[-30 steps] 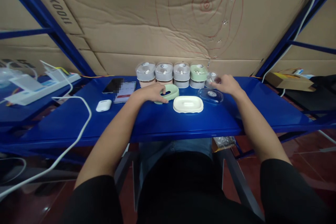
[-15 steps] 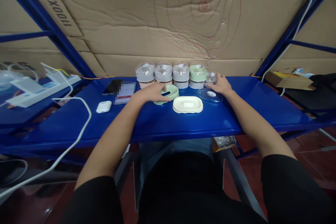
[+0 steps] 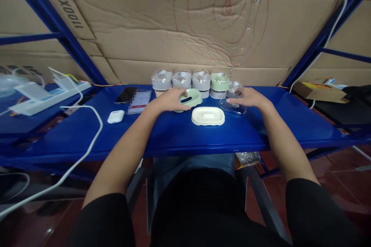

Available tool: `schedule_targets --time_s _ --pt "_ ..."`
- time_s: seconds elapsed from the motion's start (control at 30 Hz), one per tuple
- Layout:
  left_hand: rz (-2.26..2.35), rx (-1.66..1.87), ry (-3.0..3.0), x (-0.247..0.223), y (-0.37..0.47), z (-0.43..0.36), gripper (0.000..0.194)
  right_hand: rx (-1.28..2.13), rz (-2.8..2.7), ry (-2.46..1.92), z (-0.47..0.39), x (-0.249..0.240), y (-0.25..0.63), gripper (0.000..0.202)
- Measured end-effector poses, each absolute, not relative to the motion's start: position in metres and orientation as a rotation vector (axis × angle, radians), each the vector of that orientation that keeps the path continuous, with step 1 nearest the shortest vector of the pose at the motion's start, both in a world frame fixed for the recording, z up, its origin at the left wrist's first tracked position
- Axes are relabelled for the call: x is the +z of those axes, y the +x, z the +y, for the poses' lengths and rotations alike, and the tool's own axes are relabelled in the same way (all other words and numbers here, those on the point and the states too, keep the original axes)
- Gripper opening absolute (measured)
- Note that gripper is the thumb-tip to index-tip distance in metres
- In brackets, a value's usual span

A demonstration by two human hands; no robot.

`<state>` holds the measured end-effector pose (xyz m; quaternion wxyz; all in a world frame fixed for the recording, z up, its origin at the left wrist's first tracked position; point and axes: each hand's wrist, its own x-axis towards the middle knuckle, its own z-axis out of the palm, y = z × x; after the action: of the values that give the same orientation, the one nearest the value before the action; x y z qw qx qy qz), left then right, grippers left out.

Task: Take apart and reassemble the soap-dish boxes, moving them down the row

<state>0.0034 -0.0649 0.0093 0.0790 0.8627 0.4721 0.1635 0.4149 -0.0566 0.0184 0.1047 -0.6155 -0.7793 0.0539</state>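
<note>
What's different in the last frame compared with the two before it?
The right hand has drawn back a little toward the person, its thumb going from the end box to over the clear lid; contact is unclear. The left hand, still holding the green piece, has shifted it slightly rightward and up in the picture. The tray, lid and boxes stayed put.

The right hand (image 3: 251, 97), curled round the small container (image 3: 233, 85) a moment ago, has shifted so its thumb now reaches over the clear lid (image 3: 232, 110). The left hand (image 3: 171, 100) has nudged the green frame (image 3: 197, 96) nearer the stacked boxes (image 3: 201, 80).
</note>
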Motion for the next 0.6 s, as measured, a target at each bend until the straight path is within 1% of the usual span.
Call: schedule_targets --time_s 0.1,0.17,0.27,0.37,0.53,0.6 --pt "1.157 0.659 2.616 0.010 0.022 -0.080 0.064 0.269 -2.409 -1.865 -0.063 0.022 0.411 0.091" --pt "0.992 0.631 2.625 0.005 0.038 -0.090 0.060 0.339 -2.467 -1.800 -0.065 0.022 0.408 0.089" --pt "0.864 0.534 2.617 -0.006 0.058 -0.100 0.059 0.400 -2.518 -1.724 -0.064 0.020 0.407 0.093" --pt "0.805 0.491 2.612 -0.014 0.068 -0.103 0.062 0.407 -2.542 -1.712 -0.061 0.017 0.408 0.097" --pt "0.824 0.445 2.654 -0.019 0.070 -0.105 0.059 0.387 -2.538 -1.748 -0.062 0.018 0.408 0.092" --pt "0.824 0.436 2.654 -0.019 0.069 -0.105 0.068 0.371 -2.504 -1.773 -0.066 0.023 0.408 0.090"
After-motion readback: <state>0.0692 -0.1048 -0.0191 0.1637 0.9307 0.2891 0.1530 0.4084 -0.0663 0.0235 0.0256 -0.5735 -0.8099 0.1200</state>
